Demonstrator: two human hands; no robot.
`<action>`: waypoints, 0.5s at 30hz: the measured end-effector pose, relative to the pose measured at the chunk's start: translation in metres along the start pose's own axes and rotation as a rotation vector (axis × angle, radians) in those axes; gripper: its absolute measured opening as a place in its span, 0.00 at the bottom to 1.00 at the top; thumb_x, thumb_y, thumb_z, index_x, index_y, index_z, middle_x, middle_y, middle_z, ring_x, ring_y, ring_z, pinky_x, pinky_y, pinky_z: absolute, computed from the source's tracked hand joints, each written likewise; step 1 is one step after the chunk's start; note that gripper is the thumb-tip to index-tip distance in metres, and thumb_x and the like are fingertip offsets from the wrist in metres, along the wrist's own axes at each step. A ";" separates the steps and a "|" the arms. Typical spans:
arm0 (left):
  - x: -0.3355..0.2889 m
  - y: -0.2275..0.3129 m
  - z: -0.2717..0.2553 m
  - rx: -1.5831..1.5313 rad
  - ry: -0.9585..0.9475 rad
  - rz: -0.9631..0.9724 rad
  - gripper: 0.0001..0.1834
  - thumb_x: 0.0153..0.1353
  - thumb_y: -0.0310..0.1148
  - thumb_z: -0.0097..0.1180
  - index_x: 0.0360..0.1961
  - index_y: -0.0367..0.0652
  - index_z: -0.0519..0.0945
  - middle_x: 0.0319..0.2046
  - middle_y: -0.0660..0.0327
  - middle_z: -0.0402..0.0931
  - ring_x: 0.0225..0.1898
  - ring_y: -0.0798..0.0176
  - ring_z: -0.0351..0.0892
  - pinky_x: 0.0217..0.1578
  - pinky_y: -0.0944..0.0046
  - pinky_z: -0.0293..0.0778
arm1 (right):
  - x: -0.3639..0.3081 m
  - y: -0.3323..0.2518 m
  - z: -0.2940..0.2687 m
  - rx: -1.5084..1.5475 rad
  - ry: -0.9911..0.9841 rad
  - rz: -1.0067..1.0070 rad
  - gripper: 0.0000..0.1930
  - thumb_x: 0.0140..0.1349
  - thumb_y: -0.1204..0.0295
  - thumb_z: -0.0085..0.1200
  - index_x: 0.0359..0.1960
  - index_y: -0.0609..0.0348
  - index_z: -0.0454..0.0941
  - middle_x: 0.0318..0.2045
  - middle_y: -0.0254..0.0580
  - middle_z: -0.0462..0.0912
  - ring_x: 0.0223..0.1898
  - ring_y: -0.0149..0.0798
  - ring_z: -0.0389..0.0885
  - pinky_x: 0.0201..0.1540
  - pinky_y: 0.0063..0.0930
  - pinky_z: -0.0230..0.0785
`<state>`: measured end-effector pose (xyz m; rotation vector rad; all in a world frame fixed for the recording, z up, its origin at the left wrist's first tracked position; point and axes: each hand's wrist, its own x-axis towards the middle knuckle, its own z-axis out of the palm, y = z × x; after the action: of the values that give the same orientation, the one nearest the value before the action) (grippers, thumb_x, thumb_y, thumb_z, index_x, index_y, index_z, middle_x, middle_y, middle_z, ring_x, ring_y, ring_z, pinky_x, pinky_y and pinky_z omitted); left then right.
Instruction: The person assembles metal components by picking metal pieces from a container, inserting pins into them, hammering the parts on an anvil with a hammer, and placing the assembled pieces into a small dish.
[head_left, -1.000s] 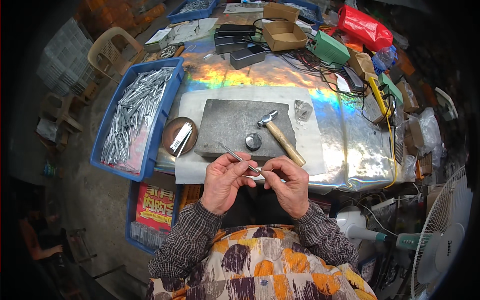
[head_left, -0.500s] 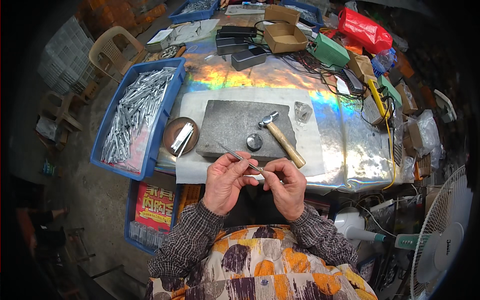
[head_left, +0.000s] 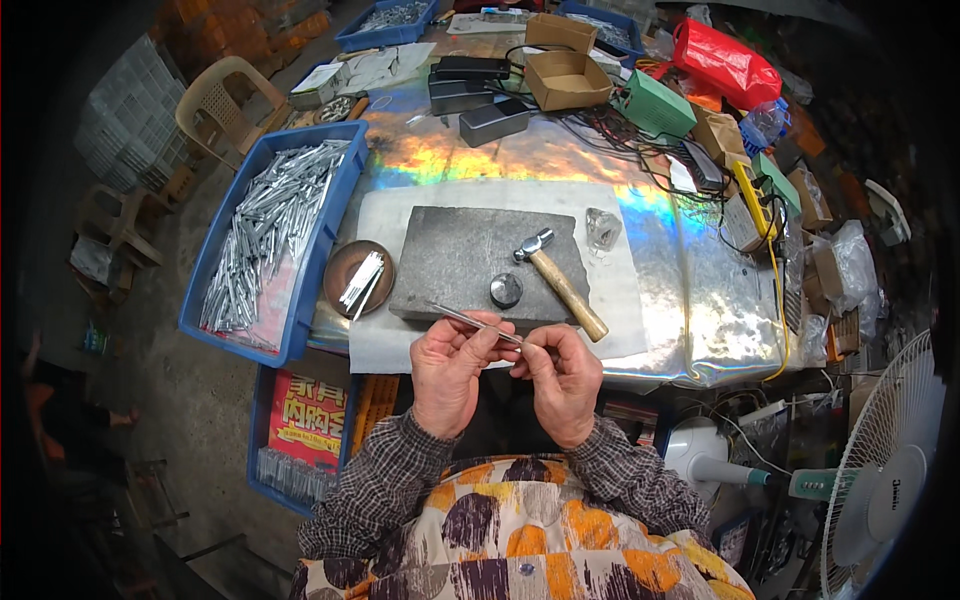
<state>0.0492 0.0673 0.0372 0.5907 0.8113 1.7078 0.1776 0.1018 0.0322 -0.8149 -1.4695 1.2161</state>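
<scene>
A thin metal rod (head_left: 455,315) slants between my two hands, just off the near edge of the grey stone block (head_left: 450,240). My left hand (head_left: 448,372) pinches it along its middle, and its far tip points up to the left over the block. At the rod's near end, my right hand (head_left: 562,378) has thumb and fingers closed on it; the end itself is hidden by the fingertips. On the block lie a ball-peen hammer (head_left: 565,290) with a wooden handle and a small round dark metal piece (head_left: 506,290). A brown bowl (head_left: 336,268) to the left holds several silver rods (head_left: 362,284).
A blue tray (head_left: 305,330) heaped with metal rods (head_left: 275,220) stands at the left. White paper (head_left: 625,300) lies under the block, with a small clear plastic bag (head_left: 603,229) on it. Cables, boxes and a yellow power strip (head_left: 755,200) crowd the right; a fan (head_left: 880,480) stands lower right.
My right hand has shifted slightly left, closer to my left hand, at the rod's near end. The rod now lies at a flatter slant. The view has shifted slightly.
</scene>
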 end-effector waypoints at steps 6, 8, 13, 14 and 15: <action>0.001 -0.007 -0.002 0.030 0.005 0.029 0.08 0.61 0.24 0.53 0.41 0.35 0.76 0.37 0.51 0.79 0.36 0.59 0.81 0.37 0.62 0.79 | 0.002 0.001 0.002 -0.003 0.021 0.013 0.03 0.61 0.81 0.50 0.31 0.70 0.72 0.27 0.40 0.76 0.23 0.28 0.77 0.24 0.18 0.71; 0.002 -0.007 -0.003 0.046 0.017 0.023 0.08 0.61 0.24 0.53 0.41 0.35 0.76 0.37 0.51 0.79 0.36 0.59 0.81 0.37 0.62 0.79 | 0.003 0.001 0.002 -0.001 0.022 0.029 0.03 0.61 0.81 0.51 0.31 0.70 0.72 0.27 0.40 0.76 0.23 0.28 0.77 0.24 0.18 0.71; 0.003 -0.008 -0.007 0.016 0.026 0.000 0.08 0.61 0.24 0.53 0.41 0.34 0.76 0.37 0.51 0.79 0.36 0.58 0.81 0.38 0.61 0.79 | 0.005 0.000 0.000 -0.006 0.034 0.061 0.04 0.60 0.80 0.53 0.31 0.70 0.73 0.26 0.40 0.78 0.23 0.27 0.77 0.25 0.18 0.71; 0.003 -0.008 -0.008 0.003 0.025 -0.017 0.08 0.61 0.24 0.53 0.41 0.34 0.76 0.37 0.51 0.79 0.36 0.58 0.81 0.38 0.60 0.79 | 0.005 0.001 0.000 -0.004 0.034 0.060 0.04 0.60 0.80 0.53 0.31 0.70 0.73 0.26 0.40 0.78 0.23 0.27 0.77 0.25 0.18 0.71; 0.002 -0.007 -0.009 0.004 0.025 -0.015 0.08 0.61 0.24 0.53 0.41 0.34 0.76 0.37 0.51 0.79 0.36 0.58 0.81 0.38 0.60 0.79 | 0.004 0.002 -0.002 -0.017 0.026 0.063 0.03 0.59 0.80 0.53 0.31 0.70 0.73 0.25 0.40 0.78 0.22 0.27 0.77 0.24 0.18 0.70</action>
<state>0.0463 0.0689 0.0263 0.5661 0.8351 1.7033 0.1777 0.1069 0.0312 -0.8905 -1.4444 1.2368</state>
